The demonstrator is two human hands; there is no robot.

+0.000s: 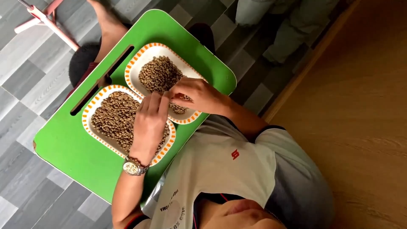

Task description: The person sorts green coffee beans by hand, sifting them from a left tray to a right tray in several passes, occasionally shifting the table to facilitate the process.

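Over the green tray [63, 144], left hand [148, 123] lies flat, fingers extended, on the near plate of beans [112, 116]; right hand [197, 95] is nearer the far plate [159, 74], fingers pinched at its near edge; contents of the pinch can't be seen.

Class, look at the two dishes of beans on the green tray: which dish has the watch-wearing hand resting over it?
The dish nearer the tray's long slot; the other dish lies beside it.
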